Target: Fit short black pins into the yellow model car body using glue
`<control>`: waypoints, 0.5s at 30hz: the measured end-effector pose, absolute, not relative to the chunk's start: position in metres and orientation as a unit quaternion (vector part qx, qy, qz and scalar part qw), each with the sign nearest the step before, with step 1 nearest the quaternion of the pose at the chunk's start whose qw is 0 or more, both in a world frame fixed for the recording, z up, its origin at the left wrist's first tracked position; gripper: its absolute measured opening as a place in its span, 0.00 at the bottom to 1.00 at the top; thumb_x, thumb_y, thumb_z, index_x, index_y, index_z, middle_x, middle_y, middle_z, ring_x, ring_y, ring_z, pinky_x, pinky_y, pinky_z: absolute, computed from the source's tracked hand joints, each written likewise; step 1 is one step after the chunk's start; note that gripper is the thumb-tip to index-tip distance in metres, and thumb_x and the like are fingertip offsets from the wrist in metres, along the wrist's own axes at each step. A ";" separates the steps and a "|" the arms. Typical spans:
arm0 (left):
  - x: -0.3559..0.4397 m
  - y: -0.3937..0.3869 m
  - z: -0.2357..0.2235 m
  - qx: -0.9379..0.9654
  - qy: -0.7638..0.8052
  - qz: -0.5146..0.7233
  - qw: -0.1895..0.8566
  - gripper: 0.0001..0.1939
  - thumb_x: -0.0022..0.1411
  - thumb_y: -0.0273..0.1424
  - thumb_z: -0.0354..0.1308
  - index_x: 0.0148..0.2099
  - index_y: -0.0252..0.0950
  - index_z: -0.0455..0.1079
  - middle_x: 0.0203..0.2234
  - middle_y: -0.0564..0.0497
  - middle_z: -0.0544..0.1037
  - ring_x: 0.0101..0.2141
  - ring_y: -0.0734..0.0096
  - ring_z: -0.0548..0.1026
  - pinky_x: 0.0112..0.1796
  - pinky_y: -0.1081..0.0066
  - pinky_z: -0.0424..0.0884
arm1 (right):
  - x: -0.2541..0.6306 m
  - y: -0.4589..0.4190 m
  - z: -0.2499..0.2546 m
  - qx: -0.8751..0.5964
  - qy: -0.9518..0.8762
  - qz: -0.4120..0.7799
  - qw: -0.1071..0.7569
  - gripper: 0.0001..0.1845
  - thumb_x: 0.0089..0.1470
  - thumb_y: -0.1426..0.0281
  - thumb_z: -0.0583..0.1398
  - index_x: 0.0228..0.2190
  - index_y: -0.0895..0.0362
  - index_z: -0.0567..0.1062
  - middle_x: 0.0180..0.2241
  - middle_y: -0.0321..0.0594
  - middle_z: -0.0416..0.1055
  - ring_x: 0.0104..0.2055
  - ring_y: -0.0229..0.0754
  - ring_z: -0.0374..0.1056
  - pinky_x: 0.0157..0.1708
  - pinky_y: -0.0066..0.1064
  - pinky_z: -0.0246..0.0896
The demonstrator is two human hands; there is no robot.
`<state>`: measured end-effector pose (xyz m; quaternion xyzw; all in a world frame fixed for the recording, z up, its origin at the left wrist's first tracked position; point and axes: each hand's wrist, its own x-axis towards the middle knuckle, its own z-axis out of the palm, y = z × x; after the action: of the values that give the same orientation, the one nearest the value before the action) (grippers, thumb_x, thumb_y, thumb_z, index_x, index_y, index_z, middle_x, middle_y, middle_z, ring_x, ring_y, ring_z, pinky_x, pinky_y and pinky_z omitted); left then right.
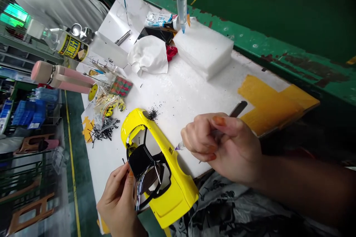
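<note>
A yellow model car body [172,203] with black window frames and clear windows is tilted over the table's near edge. My left hand [119,196] is closed at its left side, thumb and fingers pinching the black-framed edge. A tiny black pin [123,160] shows by those fingertips; whether they grip it too I cannot tell. My right hand [222,144] is closed around a syringe, largely hidden in the fist. Its purple dispensing tip [178,147] is at the body's side, by a small slot. Metal tweezers [238,109] also stick out from the right fist.
On the white table [178,96] lie black pins [104,133], black bits [152,114], small bags [107,113] and a white cloth [148,55]. A second syringe [181,3] stands on a white foam block [205,46]. A pink flask [63,77] and a bottle [68,46] stand left.
</note>
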<state>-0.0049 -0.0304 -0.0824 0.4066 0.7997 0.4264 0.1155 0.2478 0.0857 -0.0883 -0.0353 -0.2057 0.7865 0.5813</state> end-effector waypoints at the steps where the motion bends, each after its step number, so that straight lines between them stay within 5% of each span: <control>1: -0.005 -0.030 -0.082 0.409 0.801 0.423 0.113 0.20 0.52 0.37 0.76 0.48 0.39 0.84 0.42 0.50 0.82 0.41 0.67 0.77 0.39 0.73 0.75 | 0.247 0.085 -0.089 -0.035 -0.202 0.789 0.580 0.23 0.64 0.59 0.55 0.20 0.54 0.59 0.18 0.31 0.49 0.20 0.34 0.43 0.15 0.25 0.37; 15: -0.010 -0.028 -0.082 0.499 0.778 0.373 0.078 0.12 0.57 0.33 0.72 0.43 0.34 0.83 0.36 0.49 0.79 0.36 0.66 0.74 0.38 0.70 0.71 | 0.241 0.083 -0.091 -0.010 -0.189 0.794 0.578 0.20 0.68 0.61 0.52 0.24 0.54 0.60 0.21 0.31 0.51 0.22 0.34 0.45 0.18 0.26 0.39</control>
<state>-0.0102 -0.0277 -0.0818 0.4993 0.7780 0.3732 0.0782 0.2412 0.0833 -0.0915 -0.0096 -0.1890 0.7938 0.5780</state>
